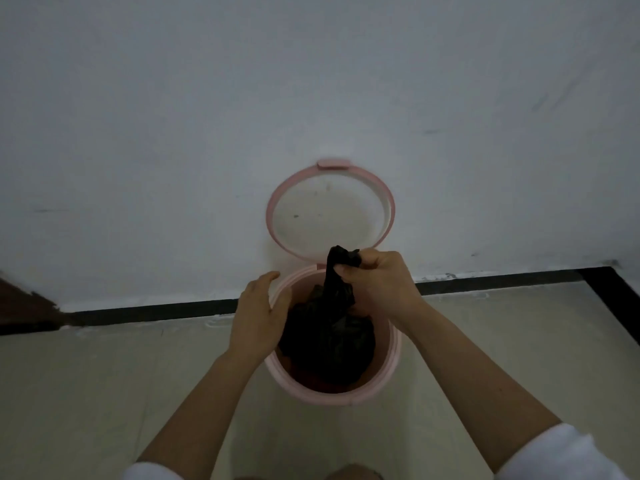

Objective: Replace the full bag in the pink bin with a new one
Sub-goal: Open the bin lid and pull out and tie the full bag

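Observation:
A round pink bin [346, 396] stands on the floor against the wall, its lid [329, 213] swung up and leaning back on the wall. Inside sits a full black bag [329, 337], its neck gathered into a twist that rises above the rim. My right hand [377, 282] is closed around that twisted neck over the bin's far side. My left hand [259, 313] rests flat on the bin's left rim, fingers apart, touching the bag's side.
A white wall [311, 98] rises right behind the bin, with a black skirting strip [149, 311] along its foot. Beige floor tiles [104, 393] spread to both sides. A dark brown patch [24, 306] sits at the far left.

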Tool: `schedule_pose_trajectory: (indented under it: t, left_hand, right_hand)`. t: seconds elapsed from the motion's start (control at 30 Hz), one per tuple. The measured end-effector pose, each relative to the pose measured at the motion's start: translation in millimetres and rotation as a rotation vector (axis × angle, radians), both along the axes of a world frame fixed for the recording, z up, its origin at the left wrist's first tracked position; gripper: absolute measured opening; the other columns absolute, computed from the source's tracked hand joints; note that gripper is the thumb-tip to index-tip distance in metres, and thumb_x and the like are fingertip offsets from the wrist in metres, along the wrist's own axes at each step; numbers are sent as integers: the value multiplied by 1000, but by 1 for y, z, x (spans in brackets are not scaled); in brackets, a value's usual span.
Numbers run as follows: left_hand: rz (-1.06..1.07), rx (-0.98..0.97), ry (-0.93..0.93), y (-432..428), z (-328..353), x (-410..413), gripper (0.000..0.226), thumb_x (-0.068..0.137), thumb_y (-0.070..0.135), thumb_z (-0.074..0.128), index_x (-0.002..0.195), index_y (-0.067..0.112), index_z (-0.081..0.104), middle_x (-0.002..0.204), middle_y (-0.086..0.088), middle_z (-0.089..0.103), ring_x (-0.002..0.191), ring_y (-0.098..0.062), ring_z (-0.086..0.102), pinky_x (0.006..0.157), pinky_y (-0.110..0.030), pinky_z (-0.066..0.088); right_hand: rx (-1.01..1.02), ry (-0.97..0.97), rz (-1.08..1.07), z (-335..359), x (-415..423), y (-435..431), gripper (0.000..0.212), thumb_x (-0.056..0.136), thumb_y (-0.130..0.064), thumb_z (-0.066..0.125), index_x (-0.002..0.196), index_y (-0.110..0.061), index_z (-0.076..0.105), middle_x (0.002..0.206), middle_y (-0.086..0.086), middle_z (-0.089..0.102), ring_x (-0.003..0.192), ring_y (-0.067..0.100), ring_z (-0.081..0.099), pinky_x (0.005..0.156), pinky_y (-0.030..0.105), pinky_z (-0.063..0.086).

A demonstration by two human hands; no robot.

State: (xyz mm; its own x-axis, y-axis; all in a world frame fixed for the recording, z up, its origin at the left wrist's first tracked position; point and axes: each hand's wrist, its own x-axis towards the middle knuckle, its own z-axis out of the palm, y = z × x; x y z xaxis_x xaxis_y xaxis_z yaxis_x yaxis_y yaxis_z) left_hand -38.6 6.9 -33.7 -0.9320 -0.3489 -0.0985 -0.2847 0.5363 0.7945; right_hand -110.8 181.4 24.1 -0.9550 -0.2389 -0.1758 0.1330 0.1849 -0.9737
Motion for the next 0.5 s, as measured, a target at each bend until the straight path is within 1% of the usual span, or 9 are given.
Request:
schedule_pose_trajectory:
  t: [0.07, 0.13, 0.17, 0.23, 0.27, 0.3, 0.37, 0.43, 0.5]
  left_hand:
    - [13, -52, -25, -5, 40, 10, 49, 97, 32, 46, 142, 15, 36, 138, -14, 46, 123, -26, 44, 95, -31, 35]
    - [12, -100, -52, -13, 87, 21, 51, 96, 31, 47, 143, 13, 34, 140, -16, 42, 123, -29, 41, 97, -37, 38]
    - [11, -120, -70, -18, 112, 28, 52, 96, 31, 47, 143, 13, 34, 140, -16, 41, 123, -30, 41, 97, -40, 40]
    - [25, -160, -97, -31, 164, 44, 52, 95, 32, 48, 142, 13, 35, 141, -16, 41, 123, -31, 41, 97, -45, 43]
    - [38, -179, -113, -40, 190, 53, 53, 95, 31, 49, 142, 12, 36, 142, -16, 42, 125, -32, 40, 97, -46, 43]
    - [48, -199, -131, -49, 217, 63, 54, 95, 31, 49, 142, 11, 35, 143, -16, 41, 127, -32, 39, 98, -46, 43]
    - [56, -250, -158, -70, 271, 87, 55, 95, 31, 49, 143, 9, 35, 145, -16, 40, 131, -32, 36, 100, -44, 41]
    - [62, -311, -168, -91, 321, 117, 55, 95, 32, 49, 143, 8, 35, 144, -16, 41, 131, -32, 36, 99, -43, 40]
    - [102, -355, -178, -110, 366, 152, 54, 95, 33, 48, 142, 9, 37, 143, -15, 43, 130, -32, 38, 98, -44, 40]
  right_hand:
    - [37, 6, 35, 51, 6, -5, 23, 78, -2, 73, 74, 18, 61, 72, 9, 56, 66, 15, 59, 64, 19, 48]
    - [78, 2, 81, 106, 11, -14, 27, 78, -1, 72, 79, 23, 59, 75, 11, 56, 70, 19, 59, 66, 21, 49]
    - [102, -5, 106, 135, 14, -20, 24, 79, 0, 72, 76, 21, 61, 73, 10, 56, 68, 17, 58, 64, 18, 49]
    - [132, -15, 164, 195, 22, -34, 14, 79, 2, 70, 67, 7, 67, 64, 5, 58, 58, 7, 59, 58, 11, 48]
    - [142, -17, 190, 225, 26, -42, 10, 79, 2, 70, 69, 1, 69, 61, -1, 60, 54, 2, 59, 56, 9, 48]
    - [152, -22, 223, 254, 31, -50, 4, 79, 2, 70, 75, 1, 71, 59, -5, 62, 53, 0, 60, 56, 9, 47]
    - [195, -37, 295, 310, 46, -67, 8, 80, 2, 69, 86, 7, 72, 64, 0, 65, 60, 8, 61, 60, 11, 50]
    - [260, -28, 378, 357, 66, -86, 7, 80, -1, 70, 86, 2, 73, 75, 7, 68, 70, 16, 63, 70, 20, 52]
    - [323, 0, 429, 398, 89, -109, 8, 79, -4, 72, 86, -1, 74, 75, 6, 69, 70, 16, 64, 73, 24, 53]
